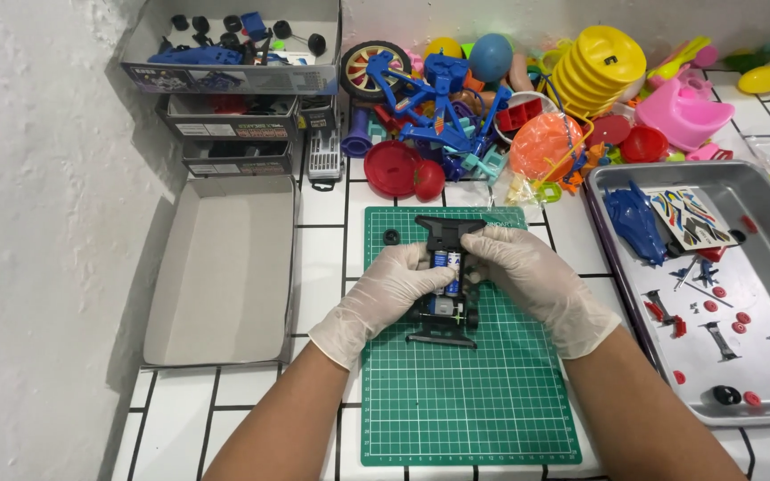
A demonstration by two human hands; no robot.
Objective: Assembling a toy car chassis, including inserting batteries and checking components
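Both gloved hands, left hand (385, 289) and right hand (528, 276), have fingers clamped on the black toy car chassis (446, 289) over the green cutting mat (465, 401), whose near half is free. The metal tray (759, 405) at right holds a blue car shell (632, 223) and red small parts (741, 318); the cardboard lid (220, 267) at left holds nothing.

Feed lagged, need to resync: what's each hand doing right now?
Left hand: closed on the left side of the black toy car chassis, over the green cutting mat.
Right hand: closed on the chassis's right side.

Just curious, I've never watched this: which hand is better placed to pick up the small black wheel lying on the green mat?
Left hand, probably: the black wheel lies just above it, while the right hand is across the chassis.
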